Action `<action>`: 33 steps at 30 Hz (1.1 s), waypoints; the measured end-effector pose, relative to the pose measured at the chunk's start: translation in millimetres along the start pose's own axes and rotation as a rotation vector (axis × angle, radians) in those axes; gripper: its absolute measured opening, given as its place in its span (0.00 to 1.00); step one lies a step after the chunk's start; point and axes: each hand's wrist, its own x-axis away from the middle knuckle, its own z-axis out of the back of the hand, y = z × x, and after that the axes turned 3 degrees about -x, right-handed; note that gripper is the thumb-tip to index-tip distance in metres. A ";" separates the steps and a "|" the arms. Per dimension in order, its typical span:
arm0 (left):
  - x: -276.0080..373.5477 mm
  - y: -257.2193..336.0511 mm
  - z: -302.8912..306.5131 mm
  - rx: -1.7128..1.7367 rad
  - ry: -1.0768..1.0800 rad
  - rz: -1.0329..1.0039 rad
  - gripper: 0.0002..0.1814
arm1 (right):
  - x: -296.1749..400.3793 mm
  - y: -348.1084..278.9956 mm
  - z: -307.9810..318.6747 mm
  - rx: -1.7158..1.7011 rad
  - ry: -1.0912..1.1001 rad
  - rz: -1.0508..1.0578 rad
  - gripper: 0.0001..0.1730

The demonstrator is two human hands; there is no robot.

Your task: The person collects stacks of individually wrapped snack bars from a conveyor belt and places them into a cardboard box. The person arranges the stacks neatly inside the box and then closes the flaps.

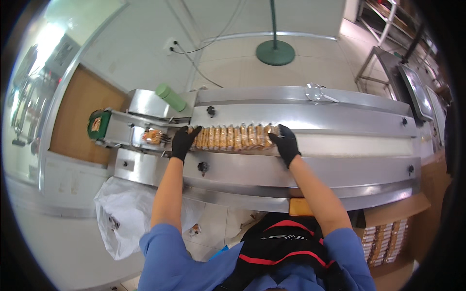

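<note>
A long row of clear-wrapped, orange-brown food packets [233, 137] stands on edge in the channel of a steel conveyor table [346, 169]. My left hand [183, 142], in a black glove, grips the row's left end. At the right end my right hand [285, 142], also black-gloved, holds the last packets, so the row is pressed between both hands. Left of my left hand, another wrapped packet [152, 136] lies on the narrow infeed conveyor [120, 125].
A green bottle [170, 97] lies on the steel housing. At lower right, an open cardboard box [397, 212] holds rows of packets. A white plastic bag [120, 218] hangs at lower left. Black knobs [202, 167] stick up from the table. A clear round object [314, 91] rests along the far edge.
</note>
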 end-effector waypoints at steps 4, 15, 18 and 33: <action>75.6 73.6 -50.3 0.390 -0.069 -0.171 0.55 | 15.8 7.5 114.4 -0.023 0.193 -0.081 0.31; 88.5 100.5 -99.3 0.398 -0.044 -0.544 0.77 | 48.0 -74.2 106.9 0.448 -0.093 -0.035 0.63; 83.4 99.3 -103.4 0.372 0.005 -0.533 0.78 | 49.7 -71.2 113.7 0.418 -0.164 0.016 0.70; 182.7 191.6 -85.2 0.922 0.009 -0.653 0.70 | 115.1 -140.4 214.0 0.466 0.102 0.322 0.60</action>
